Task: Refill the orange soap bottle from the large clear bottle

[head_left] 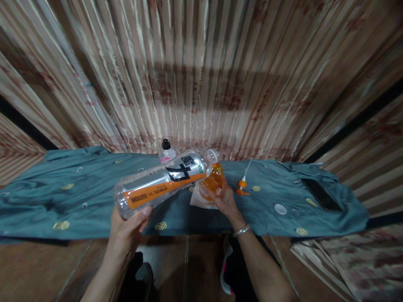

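My left hand (130,224) grips the base of a large clear plastic bottle (160,182) with a silver and orange label. The bottle is tilted, its neck up to the right, with its mouth right at the top of an orange see-through bottle (214,178). My right hand (226,199) is wrapped around that orange bottle, which stands over a white cloth or tissue (201,201). Whether liquid is flowing between them I cannot tell. To the right lies an orange pump top (242,185) with a pale tube.
Behind the large bottle stands a bottle with a black cap (166,147). A white round cap or disc (280,209) and a dark phone (321,194) lie at the right on the teal cloth (103,197). A pleated patterned curtain (195,84) hangs behind.
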Available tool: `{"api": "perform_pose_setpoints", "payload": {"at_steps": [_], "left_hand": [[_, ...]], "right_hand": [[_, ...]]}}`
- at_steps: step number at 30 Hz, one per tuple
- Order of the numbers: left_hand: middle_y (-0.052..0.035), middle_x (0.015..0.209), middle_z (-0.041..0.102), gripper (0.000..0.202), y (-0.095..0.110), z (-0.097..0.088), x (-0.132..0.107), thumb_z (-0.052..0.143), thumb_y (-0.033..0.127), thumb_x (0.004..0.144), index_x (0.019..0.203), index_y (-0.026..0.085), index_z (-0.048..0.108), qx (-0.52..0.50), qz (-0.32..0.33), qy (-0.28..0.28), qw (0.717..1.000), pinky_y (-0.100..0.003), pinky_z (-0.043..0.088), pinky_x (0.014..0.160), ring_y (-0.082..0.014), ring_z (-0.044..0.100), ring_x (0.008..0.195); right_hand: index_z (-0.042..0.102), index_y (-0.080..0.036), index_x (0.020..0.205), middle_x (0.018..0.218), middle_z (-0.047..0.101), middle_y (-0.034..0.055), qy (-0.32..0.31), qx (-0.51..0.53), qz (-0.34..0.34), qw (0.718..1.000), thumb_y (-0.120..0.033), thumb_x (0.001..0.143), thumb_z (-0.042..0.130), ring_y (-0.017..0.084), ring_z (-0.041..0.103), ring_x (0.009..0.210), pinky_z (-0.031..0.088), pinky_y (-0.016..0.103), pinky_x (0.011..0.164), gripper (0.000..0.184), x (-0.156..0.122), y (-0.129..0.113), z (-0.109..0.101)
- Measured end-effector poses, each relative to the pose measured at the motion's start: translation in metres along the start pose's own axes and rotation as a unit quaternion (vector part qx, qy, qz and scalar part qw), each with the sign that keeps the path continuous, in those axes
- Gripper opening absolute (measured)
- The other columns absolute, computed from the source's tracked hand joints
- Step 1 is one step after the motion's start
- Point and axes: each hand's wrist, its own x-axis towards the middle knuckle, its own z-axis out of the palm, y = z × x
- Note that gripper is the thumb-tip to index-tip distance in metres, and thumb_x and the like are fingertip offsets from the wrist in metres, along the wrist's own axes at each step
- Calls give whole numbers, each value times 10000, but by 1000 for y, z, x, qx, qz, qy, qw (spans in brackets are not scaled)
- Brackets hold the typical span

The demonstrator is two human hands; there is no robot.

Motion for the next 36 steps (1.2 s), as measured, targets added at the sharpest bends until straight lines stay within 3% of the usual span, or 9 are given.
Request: {"api": "perform_pose_setpoints", "payload": {"at_steps": [7,16,28,33,36], "left_hand": [[63,648,638,522,3,3,-1,1079,413,603,992,176,825,-6,4,6,1000,-219,247,473,-76,400,529],[46,690,695,538,1,1,-2,1076,361,600,1044,181,831,-9,-2,12,1000,-228,320,486,-86,440,539],[53,650,647,477,5,3,-3,1068,346,592,974,175,839,-9,-2,14,1000,-212,250,479,-77,421,521],[76,606,586,455,3,2,-2,1070,356,592,946,182,843,-8,-1,13,1000,-224,275,475,-78,389,503],[68,635,623,478,1,1,-2,1078,351,582,970,189,851,-9,-3,18,1000,-225,292,476,-79,402,505]], "right_hand": [[749,-237,1487,1360,942,150,-13,-3,6,1000,-529,868,973,455,909,1309,721,645,1194,720,2,0,-2],[755,-242,1474,1362,942,153,-9,13,-9,1000,-531,880,949,436,914,1290,738,612,1151,689,1,-1,0],[763,-246,1442,1335,950,151,-8,12,5,1000,-522,847,973,454,914,1297,733,645,1184,689,2,-2,-2],[765,-245,1435,1332,949,150,-3,7,5,1000,-525,849,975,454,915,1288,725,666,1195,682,1,-1,-1],[764,-246,1437,1354,946,156,1,6,0,1000,-519,848,966,453,911,1301,736,666,1177,679,1,-2,0]]}}
